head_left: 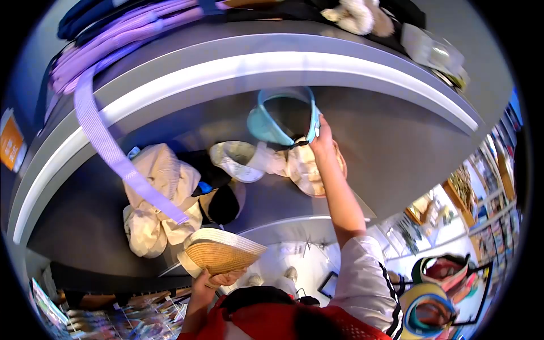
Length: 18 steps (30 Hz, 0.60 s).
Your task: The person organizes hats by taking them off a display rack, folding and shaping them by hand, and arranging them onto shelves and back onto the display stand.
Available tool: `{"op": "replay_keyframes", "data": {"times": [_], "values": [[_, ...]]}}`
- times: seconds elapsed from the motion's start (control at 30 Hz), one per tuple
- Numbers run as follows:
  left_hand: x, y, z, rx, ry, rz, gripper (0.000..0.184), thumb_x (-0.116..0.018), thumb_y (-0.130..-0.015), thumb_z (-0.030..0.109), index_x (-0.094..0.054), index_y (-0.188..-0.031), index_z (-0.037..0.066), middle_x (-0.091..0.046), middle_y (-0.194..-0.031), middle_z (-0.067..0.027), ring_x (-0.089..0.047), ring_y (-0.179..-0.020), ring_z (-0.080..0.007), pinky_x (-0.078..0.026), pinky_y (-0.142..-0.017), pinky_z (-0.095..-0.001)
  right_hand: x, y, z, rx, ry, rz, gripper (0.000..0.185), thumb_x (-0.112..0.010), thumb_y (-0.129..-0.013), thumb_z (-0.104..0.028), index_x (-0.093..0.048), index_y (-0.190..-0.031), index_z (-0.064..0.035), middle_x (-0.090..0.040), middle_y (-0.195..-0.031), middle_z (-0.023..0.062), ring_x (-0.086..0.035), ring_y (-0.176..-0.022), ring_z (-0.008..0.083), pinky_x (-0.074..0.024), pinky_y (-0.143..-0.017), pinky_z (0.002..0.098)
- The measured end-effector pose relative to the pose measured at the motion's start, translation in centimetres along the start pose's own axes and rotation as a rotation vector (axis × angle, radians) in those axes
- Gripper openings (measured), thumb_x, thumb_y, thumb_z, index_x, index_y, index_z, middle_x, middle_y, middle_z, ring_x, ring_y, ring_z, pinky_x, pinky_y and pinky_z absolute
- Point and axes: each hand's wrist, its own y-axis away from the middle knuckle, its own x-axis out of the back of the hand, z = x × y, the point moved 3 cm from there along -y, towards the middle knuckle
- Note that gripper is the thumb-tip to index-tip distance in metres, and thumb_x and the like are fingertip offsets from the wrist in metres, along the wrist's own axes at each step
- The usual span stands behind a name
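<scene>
My right hand [323, 137] reaches up to the shelf and grips a light blue sun visor [271, 129] by the end of its band, near a dark strap. Lower down, my left hand [215, 279] holds a woven straw hat [224, 253], tan with a paler upper edge, in front of the shelf's front edge. Just below the blue visor lies a cream and pink hat [306, 170], partly hidden by my right forearm. Beside it rests a pale patterned visor [235, 160].
Beige cloth hats [156, 181] and a black and tan cap [221, 204] lie on the grey shelf [391, 153]. A lilac strap [113, 150] hangs from folded purple items [124, 31] above. A rack of colourful visors [430, 306] stands at lower right; a dark tablet-like object [328, 284] lies on the floor.
</scene>
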Motion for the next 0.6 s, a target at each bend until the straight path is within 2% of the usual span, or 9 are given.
{"op": "replay_keyframes", "data": {"times": [0.1, 0.13, 0.17, 0.2, 0.33, 0.4, 0.5, 0.53, 0.6], "values": [[1.6, -0.8, -0.1, 0.081, -0.1, -0.058, 0.047, -0.043, -0.08, 0.025, -0.036, -0.121, 0.002, -0.044, -0.119, -0.0123, -0.041, -0.111, -0.0294, -0.03, -0.095, -0.0422, -3.1, 9.5, -1.5, -0.147, -0.092, -0.265, 0.025, -0.052, -0.079, -0.012, -0.048, -0.097, 0.0051, -0.057, -0.084, 0.0148, -0.058, -0.07, 0.0178, -0.0508, -0.063, 0.0252], [1.8, -1.0, 0.2, 0.136, -0.053, -0.184, 0.047, -0.043, -0.079, 0.024, -0.037, -0.12, 0.002, -0.045, -0.119, -0.0118, -0.041, -0.111, -0.0289, -0.029, -0.096, -0.0422, -5.3, 14.2, -1.4, 0.038, 0.061, 0.126, 0.024, -0.052, -0.077, -0.014, -0.049, -0.093, 0.0041, -0.055, -0.08, 0.015, -0.057, -0.068, 0.019, -0.0498, -0.061, 0.0275], [0.3, -1.1, 1.1, 0.113, -0.068, -0.309, 0.046, -0.043, -0.079, 0.023, -0.038, -0.119, 0.002, -0.044, -0.12, -0.0116, -0.041, -0.111, -0.0284, -0.029, -0.096, -0.0423, -3.7, 16.0, -1.1, 0.123, 0.144, 0.154, 0.024, -0.05, -0.075, -0.018, -0.05, -0.089, 0.0024, -0.055, -0.079, 0.0155, -0.057, -0.068, 0.0221, -0.0484, -0.059, 0.0311], [0.6, -1.4, 0.7, 0.124, -0.074, -0.21, 0.044, -0.042, -0.081, 0.027, -0.041, -0.116, 0.0, -0.045, -0.117, -0.0134, -0.043, -0.109, -0.0283, -0.032, -0.093, -0.0404, -2.9, 17.8, -1.4, 0.058, 0.31, -0.173, 0.026, -0.049, -0.074, -0.02, -0.052, -0.088, 0.0011, -0.056, -0.079, 0.0146, -0.057, -0.068, 0.0244, -0.0468, -0.06, 0.0319], [3.1, -4.5, -2.4, 0.299, -0.011, -0.212, 0.052, -0.043, -0.082, 0.03, -0.033, -0.122, 0.0, -0.045, -0.118, -0.014, -0.044, -0.107, -0.0286, -0.034, -0.09, -0.0404, -2.0, 27.0, 0.7, 0.094, 0.414, -0.15, 0.055, -0.053, -0.069, 0.003, -0.032, -0.12, -0.001, -0.05, -0.109, 0.0126, -0.055, -0.087, 0.0236, -0.0467, -0.074, 0.0341], [3.4, -6.6, -3.9, 0.447, -0.054, -0.331, 0.052, -0.043, -0.082, 0.03, -0.031, -0.123, 0.0, -0.045, -0.117, -0.0142, -0.044, -0.107, -0.028, -0.036, -0.088, -0.0393, 0.0, 29.9, -0.8, 0.041, 0.788, -0.042, 0.06, -0.051, -0.064, 0.013, -0.032, -0.119, -0.0017, -0.05, -0.104, 0.011, -0.053, -0.096, 0.0222, -0.0483, -0.071, 0.0346], [-1.8, -7.6, -5.0, 0.622, 0.034, -0.701, 0.052, -0.043, -0.082, 0.03, -0.03, -0.123, 0.0, -0.043, -0.118, -0.0143, -0.045, -0.107, -0.0274, -0.038, -0.087, -0.0388, 2.0, 33.9, -5.6, 0.057, 1.321, 0.274, 0.05, -0.057, -0.073, -0.001, -0.034, -0.118, -0.0012, -0.054, -0.1, 0.0144, -0.055, -0.089, 0.0225, -0.0462, -0.071, 0.0313], [-4.0, -7.9, -5.5, 0.637, 0.025, -0.723, 0.052, -0.042, -0.082, 0.029, -0.03, -0.124, 0.0, -0.043, -0.118, -0.0145, -0.045, -0.107, -0.0275, -0.038, -0.087, -0.039, -0.4, 36.4, -7.8, -0.084, 1.353, 0.457, 0.05, -0.059, -0.074, -0.004, -0.035, -0.118, -0.0019, -0.056, -0.096, 0.0131, -0.055, -0.087, 0.0192, -0.0445, -0.072, 0.0299], [-8.0, -8.1, -7.0, 0.621, -0.053, -0.639, 0.052, -0.042, -0.082, 0.028, -0.029, -0.124, 0.0, -0.042, -0.119, -0.015, -0.044, -0.107, -0.0281, -0.038, -0.087, -0.0396, -1.3, 38.7, -11.0, 0.138, 1.648, 0.415, 0.06, -0.065, -0.071, -0.012, -0.033, -0.119, -0.0017, -0.054, -0.097, 0.0229, -0.052, -0.097, 0.0298, -0.0433, -0.077, 0.0358]]}}
